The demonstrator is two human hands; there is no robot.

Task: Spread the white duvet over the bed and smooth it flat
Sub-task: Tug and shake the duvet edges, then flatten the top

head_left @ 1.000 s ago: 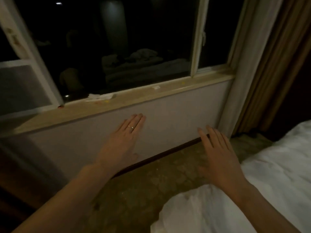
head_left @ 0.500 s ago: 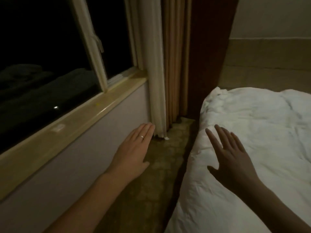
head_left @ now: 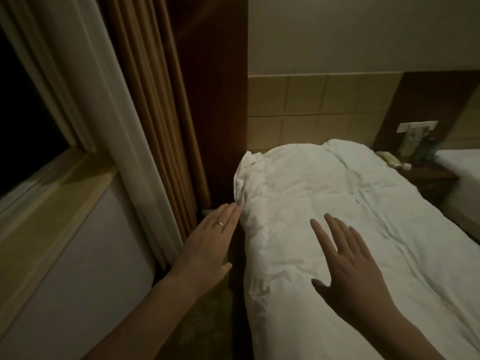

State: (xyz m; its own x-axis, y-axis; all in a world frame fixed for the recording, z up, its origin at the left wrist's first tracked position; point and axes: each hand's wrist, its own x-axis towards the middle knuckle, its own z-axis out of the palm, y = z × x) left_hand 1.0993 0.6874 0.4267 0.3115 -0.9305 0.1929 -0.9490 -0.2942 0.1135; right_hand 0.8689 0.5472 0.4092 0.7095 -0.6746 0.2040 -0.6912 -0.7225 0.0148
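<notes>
The white duvet (head_left: 324, 203) lies along the bed, wrinkled, with a long crease down its middle and a bunched corner at the far left near the headboard wall. My left hand (head_left: 207, 248), a ring on one finger, is stretched out flat over the gap beside the bed, its fingertips at the duvet's left edge. Over the duvet's near part my right hand (head_left: 345, 266) is held with fingers spread; whether it touches the fabric is unclear. Neither hand holds anything.
A window (head_left: 28, 131) with a pale sill runs along the left, with cream and tan curtains (head_left: 145, 126) beside a dark wood panel (head_left: 218, 100). A narrow floor strip separates wall and bed. A nightstand (head_left: 426, 175) with small items and a second bed (head_left: 465, 172) stand at the right.
The view has swung right from the window and floor to the bed. Both hands moved with it, the right one from the duvet's edge to over its surface, the left one to its side.
</notes>
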